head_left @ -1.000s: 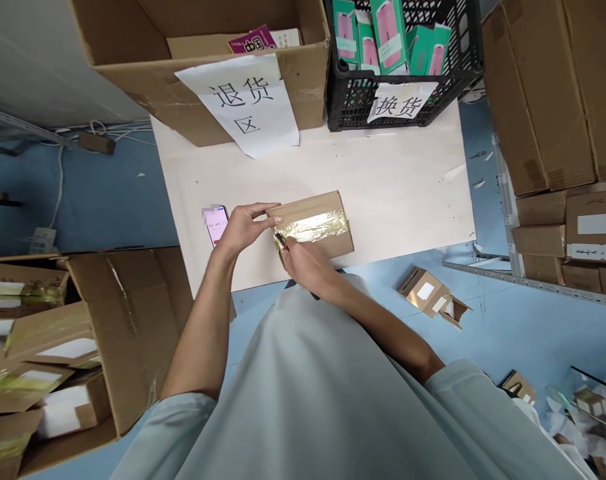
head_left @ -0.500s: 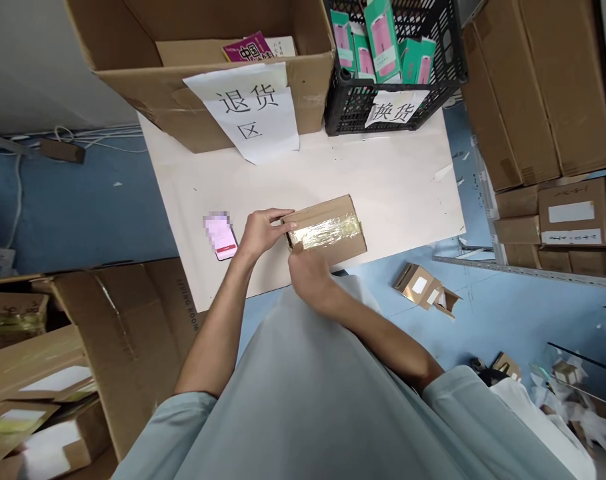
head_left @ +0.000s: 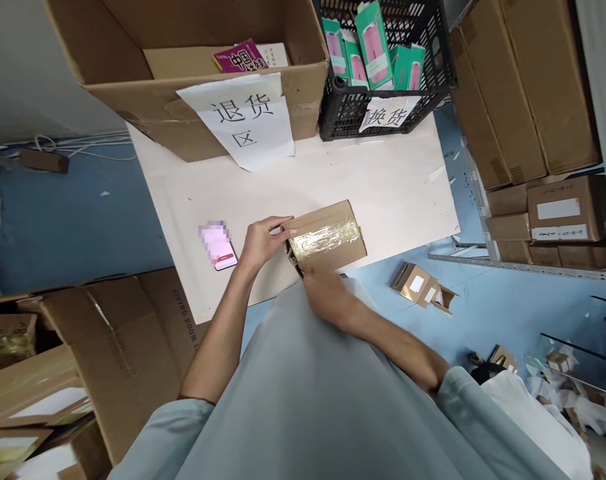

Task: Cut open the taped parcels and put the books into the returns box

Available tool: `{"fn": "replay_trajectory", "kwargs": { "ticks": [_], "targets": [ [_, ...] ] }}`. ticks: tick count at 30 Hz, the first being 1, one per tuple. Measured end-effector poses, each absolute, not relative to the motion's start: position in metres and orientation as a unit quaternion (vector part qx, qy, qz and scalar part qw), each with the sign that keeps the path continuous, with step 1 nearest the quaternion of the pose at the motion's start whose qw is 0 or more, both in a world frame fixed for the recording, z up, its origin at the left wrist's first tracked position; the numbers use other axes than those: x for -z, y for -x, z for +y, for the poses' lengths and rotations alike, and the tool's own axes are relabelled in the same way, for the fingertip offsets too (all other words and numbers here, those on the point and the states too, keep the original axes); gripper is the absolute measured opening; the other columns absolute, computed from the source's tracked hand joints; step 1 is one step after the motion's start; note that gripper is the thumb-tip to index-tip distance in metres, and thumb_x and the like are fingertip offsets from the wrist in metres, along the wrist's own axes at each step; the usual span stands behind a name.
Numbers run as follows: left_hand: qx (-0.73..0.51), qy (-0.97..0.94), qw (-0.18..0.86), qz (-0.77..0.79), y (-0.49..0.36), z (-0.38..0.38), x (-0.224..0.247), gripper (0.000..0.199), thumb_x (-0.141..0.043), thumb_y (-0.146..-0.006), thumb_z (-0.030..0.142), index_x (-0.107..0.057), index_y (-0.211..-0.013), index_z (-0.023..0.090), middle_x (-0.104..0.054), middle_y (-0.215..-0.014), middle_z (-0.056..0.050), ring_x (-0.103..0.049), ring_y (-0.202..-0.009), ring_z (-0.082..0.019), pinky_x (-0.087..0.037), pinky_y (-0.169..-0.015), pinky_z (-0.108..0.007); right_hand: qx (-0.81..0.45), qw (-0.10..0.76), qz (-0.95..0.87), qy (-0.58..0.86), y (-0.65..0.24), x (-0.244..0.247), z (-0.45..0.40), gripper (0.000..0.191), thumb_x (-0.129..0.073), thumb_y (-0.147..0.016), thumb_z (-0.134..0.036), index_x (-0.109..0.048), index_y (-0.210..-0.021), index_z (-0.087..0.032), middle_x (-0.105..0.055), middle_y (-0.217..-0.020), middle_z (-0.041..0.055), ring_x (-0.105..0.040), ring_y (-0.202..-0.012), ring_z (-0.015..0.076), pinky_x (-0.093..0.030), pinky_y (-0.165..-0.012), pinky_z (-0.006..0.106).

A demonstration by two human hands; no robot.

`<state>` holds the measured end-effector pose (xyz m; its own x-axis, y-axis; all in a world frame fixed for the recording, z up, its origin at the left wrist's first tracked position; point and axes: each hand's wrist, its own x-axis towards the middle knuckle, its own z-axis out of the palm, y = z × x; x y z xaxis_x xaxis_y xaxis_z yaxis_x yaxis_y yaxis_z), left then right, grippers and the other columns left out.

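A brown cardboard box (head_left: pixel 327 259) lies slantwise near the front edge of the white table, a shiny strip of clear tape (head_left: pixel 327 239) along its top. My left hand (head_left: pixel 263 243) grips the box's left end, thumb on top and a finger along the far corner. At the near left corner my right hand (head_left: pixel 330 299) is closed, knuckles up; whatever its fingers pinch is hidden. The box's left end looks creased, with a dark gap showing. A phone (head_left: pixel 219 247) with a lit pink screen lies left of my left hand.
At the table's back stand a large open carton (head_left: pixel 147 110) with books inside and a black plastic crate (head_left: pixel 327 110) of green boxes. Stacked cartons (head_left: pixel 527 93) rise at right. An opened small box (head_left: pixel 420 285) lies on the blue floor; a big carton (head_left: pixel 117 333) stands at left.
My right hand has drawn down and right, toward my body, from the box's left end. The left end now shows a dark gap. My left hand keeps its hold.
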<state>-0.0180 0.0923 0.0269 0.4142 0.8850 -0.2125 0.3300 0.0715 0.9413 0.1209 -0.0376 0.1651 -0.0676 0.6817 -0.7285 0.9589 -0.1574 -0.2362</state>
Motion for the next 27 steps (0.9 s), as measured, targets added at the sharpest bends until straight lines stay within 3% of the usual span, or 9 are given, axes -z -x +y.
{"fn": "replay_trajectory", "kwargs": {
  "ticks": [4, 7, 10, 14, 20, 27],
  "targets": [
    [-0.236, -0.648, 0.528, 0.495, 0.018, 0.089, -0.038, 0.052, -0.078, -0.093, 0.056, -0.080, -0.132, 0.021, -0.079, -0.139, -0.011, -0.073, -0.130, -0.034, -0.061, -0.113, -0.051, 0.359, 0.131, 0.613, -0.691, -0.167, -0.186, -0.036, 0.046, -0.045, -0.114, -0.022, -0.058, -0.158, -0.018, -0.085, -0.112, 0.0118, -0.082, -0.099, 0.0302, -0.057, -0.081, 0.033],
    [-0.250, -0.724, 0.417, 0.489, -0.001, 0.079, -0.057, 0.041, -0.068, -0.102, 0.042, -0.075, -0.139, 0.025, -0.072, -0.150, -0.009, -0.060, -0.149, -0.034, -0.047, -0.128, -0.060, 0.298, 0.095, 0.562, -0.765, -0.212, -0.189, -0.038, 0.050, -0.040, -0.118, -0.033, -0.050, -0.166, -0.021, -0.086, -0.109, 0.0099, -0.081, -0.096, 0.0303, -0.054, -0.081, 0.033],
    [-0.252, -0.805, 0.348, 0.408, -0.042, 0.064, -0.073, 0.036, -0.056, -0.109, 0.032, -0.072, -0.141, 0.030, -0.068, -0.154, -0.006, -0.046, -0.162, -0.032, -0.032, -0.136, -0.066, 0.256, 0.090, 0.519, -0.810, -0.247, -0.178, -0.045, 0.051, -0.042, -0.117, -0.033, -0.051, -0.165, -0.020, -0.086, -0.111, 0.0105, -0.081, -0.101, 0.0314, -0.054, -0.085, 0.033],
    [-0.214, -0.863, 0.327, 0.320, -0.098, 0.044, -0.071, 0.040, -0.058, -0.109, 0.029, -0.067, -0.148, 0.031, -0.064, -0.158, -0.011, -0.042, -0.164, -0.037, -0.023, -0.137, -0.074, 0.257, 0.084, 0.503, -0.821, -0.264, -0.162, -0.051, 0.050, -0.043, -0.116, -0.032, -0.053, -0.164, -0.018, -0.086, -0.115, 0.0119, -0.081, -0.104, 0.0313, -0.055, -0.088, 0.035],
    [-0.212, -0.856, 0.312, 0.354, -0.114, 0.034, -0.052, 0.038, -0.045, -0.112, 0.022, -0.071, -0.139, 0.025, -0.069, -0.152, -0.012, -0.044, -0.163, -0.036, -0.023, -0.138, -0.072, 0.284, 0.062, 0.524, -0.800, -0.265, -0.162, -0.037, 0.052, -0.041, -0.116, -0.029, -0.050, -0.167, -0.023, -0.083, -0.128, 0.0106, -0.080, -0.110, 0.0281, -0.055, -0.091, 0.033],
    [-0.212, -0.832, 0.351, 0.374, -0.115, 0.032, -0.054, 0.038, -0.045, -0.113, 0.029, -0.072, -0.139, 0.028, -0.071, -0.149, -0.009, -0.045, -0.163, -0.035, -0.019, -0.139, -0.073, 0.291, 0.145, 0.518, -0.791, -0.247, -0.162, -0.015, 0.058, -0.035, -0.116, -0.021, -0.037, -0.173, -0.012, -0.081, -0.123, 0.0185, -0.080, -0.110, 0.0283, -0.059, -0.093, 0.035]
  ]
}}
